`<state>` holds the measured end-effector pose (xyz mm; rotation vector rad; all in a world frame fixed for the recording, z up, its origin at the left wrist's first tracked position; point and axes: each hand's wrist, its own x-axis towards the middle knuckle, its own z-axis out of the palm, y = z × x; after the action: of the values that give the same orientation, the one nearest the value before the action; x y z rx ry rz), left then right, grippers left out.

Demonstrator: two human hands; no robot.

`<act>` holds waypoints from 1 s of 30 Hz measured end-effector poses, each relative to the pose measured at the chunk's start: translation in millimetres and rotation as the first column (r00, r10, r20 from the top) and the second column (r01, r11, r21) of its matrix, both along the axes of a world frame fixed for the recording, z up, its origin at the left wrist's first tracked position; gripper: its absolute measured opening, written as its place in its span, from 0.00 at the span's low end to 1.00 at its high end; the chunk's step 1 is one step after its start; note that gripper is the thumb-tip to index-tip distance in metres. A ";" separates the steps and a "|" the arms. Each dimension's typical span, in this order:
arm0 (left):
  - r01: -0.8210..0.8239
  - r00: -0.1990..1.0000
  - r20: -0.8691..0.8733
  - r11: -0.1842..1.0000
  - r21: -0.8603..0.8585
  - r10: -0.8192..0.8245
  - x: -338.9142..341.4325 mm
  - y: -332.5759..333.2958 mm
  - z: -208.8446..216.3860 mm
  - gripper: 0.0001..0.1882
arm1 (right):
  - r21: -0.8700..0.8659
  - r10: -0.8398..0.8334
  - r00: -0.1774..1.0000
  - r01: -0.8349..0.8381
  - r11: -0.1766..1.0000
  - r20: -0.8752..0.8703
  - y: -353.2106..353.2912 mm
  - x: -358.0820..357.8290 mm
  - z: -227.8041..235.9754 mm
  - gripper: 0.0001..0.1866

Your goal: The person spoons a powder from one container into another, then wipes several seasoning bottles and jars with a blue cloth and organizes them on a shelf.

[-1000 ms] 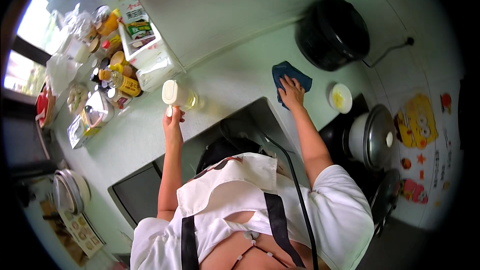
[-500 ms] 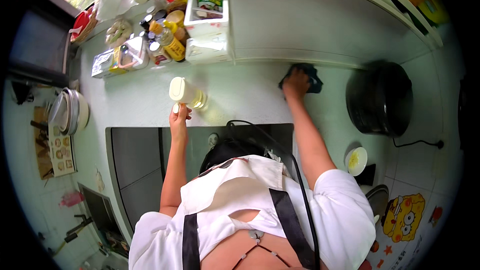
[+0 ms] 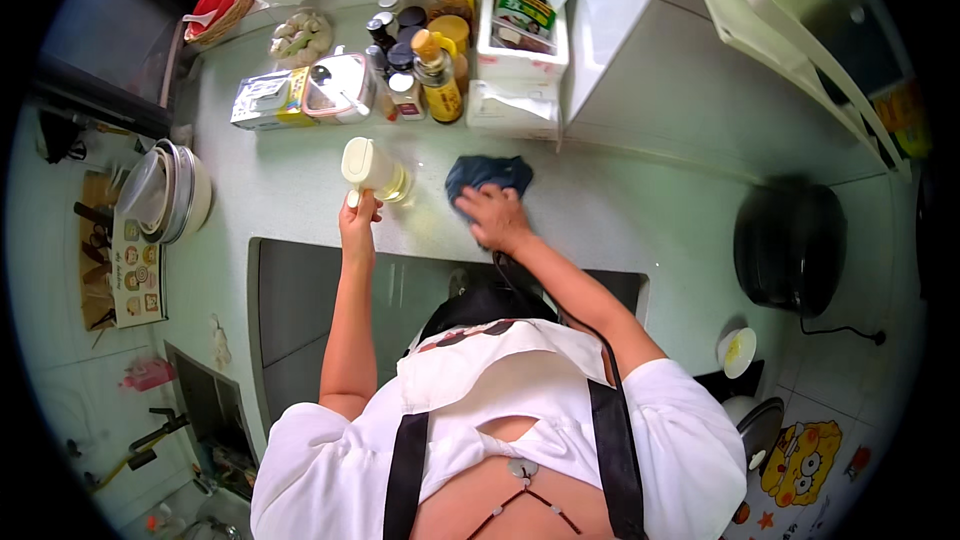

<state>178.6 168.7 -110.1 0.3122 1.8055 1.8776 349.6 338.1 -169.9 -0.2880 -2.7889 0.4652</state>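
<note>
My left hand (image 3: 360, 222) grips the handle of an oil dispenser (image 3: 372, 166) with a cream lid and a see-through body holding pale yellow liquid. The dispenser's lid points up toward the far left of my hand. On the pale countertop (image 3: 600, 202), my right hand (image 3: 494, 216) presses on a crumpled dark blue cloth (image 3: 490, 173). Its fingers lie over the cloth's near side, slightly blurred. Only a short stretch of counter separates cloth and dispenser.
Bottles and jars (image 3: 436, 75) crowd the back, beside a white container (image 3: 515, 105) holding packets. A carton (image 3: 270, 100) and a lidded tub (image 3: 340, 90) stand farther left. To the right are a black cooker (image 3: 790, 250) and a small bowl (image 3: 737, 352). Stacked bowls (image 3: 185, 190) sit far left.
My right hand has slid the cloth leftward along the counter, closer to the oil dispenser. My left hand keeps its hold on the dispenser. The whole view has shifted and turned slightly.
</note>
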 end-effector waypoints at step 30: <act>0.237 0.972 0.003 0.972 -0.005 -0.237 -75.2 -9.9 -26.9 0.14 | -0.694 -0.964 0.139 0.672 0.259 -0.225 11.9 162.6 16.1 0.17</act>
<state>103.4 158.8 -137.0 0.5002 1.6893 1.7054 512.3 350.0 -153.8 -1.4579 -1.3509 0.6785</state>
